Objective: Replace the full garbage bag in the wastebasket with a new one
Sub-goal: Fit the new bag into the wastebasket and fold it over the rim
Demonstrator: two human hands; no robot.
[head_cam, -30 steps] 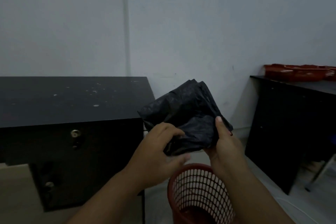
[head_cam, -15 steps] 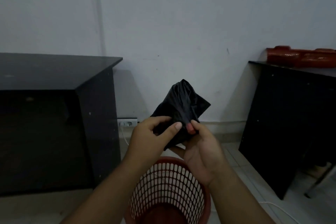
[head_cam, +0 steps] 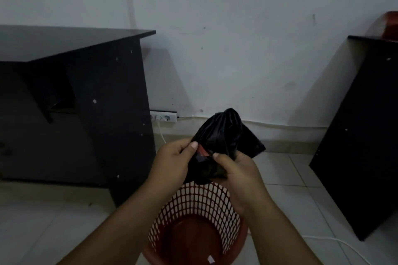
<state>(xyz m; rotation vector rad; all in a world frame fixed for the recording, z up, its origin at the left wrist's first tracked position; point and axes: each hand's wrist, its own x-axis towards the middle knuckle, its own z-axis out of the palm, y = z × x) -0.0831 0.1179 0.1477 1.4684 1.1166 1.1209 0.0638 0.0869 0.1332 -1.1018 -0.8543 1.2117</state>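
- The left hand (head_cam: 172, 158) pinches the near edge of a crumpled black garbage bag (head_cam: 226, 144), thumb pressed toward the fingers and closed on the plastic; the right hand (head_cam: 239, 175) cups the bag from below and from the right, its fingers curled shut around the bundle.
- The bag is held in the air between both hands, just above the far rim of the red mesh wastebasket (head_cam: 193, 217); it is bunched, with a folded peak at the top; a small red patch shows between the two thumbs, and what it is cannot be told.
- The wastebasket stands on the pale tiled floor (head_cam: 301, 196) below the forearms, its solid red bottom visible through the open mouth; a small pale scrap lies near its lower edge; both forearms cross over its rim and hide part of it.
- A black desk (head_cam: 97, 97) stands to the left, its side panel near the basket; a second black cabinet (head_cam: 366, 135) stands well apart on the right, with something red (head_cam: 389, 26) on top at the frame edge.
- A white power strip (head_cam: 163, 116) sits against the white wall (head_cam: 237, 38) beside the desk, a cord dropping from it; another white cable (head_cam: 344, 245) runs across the floor right of the basket.
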